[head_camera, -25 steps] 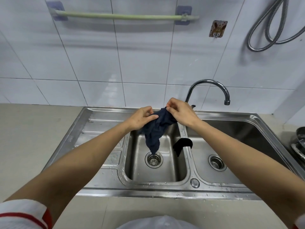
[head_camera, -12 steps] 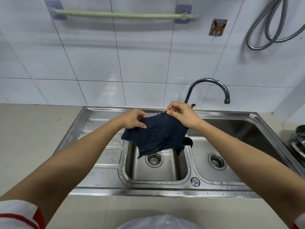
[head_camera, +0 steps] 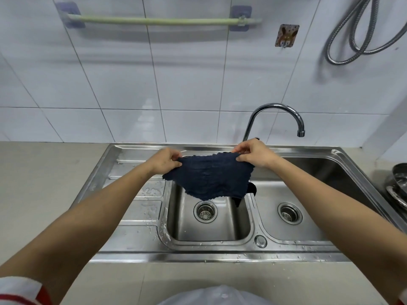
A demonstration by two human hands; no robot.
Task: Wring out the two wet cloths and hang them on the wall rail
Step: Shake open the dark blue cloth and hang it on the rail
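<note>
A dark navy cloth (head_camera: 209, 179) is spread out flat above the left sink basin (head_camera: 189, 219). My left hand (head_camera: 164, 160) pinches its left top corner and my right hand (head_camera: 253, 154) pinches its right top corner. A second, black cloth (head_camera: 251, 189) drapes over the divider between the two basins, mostly hidden behind the navy one. The pale green wall rail (head_camera: 158, 20) runs across the tiles high above the sink, with nothing hanging on it.
A curved chrome tap (head_camera: 275, 108) stands behind my right hand. The right basin (head_camera: 308, 214) and wet drainboard (head_camera: 141, 199) flank the left basin. A small wall hook (head_camera: 286, 36) and a metal hose (head_camera: 356, 31) hang upper right. Metal dishes (head_camera: 398, 186) sit at the right edge.
The navy cloth was a bunched twist between my hands; my hands moved apart and it is now opened out flat, held by its two top corners.
</note>
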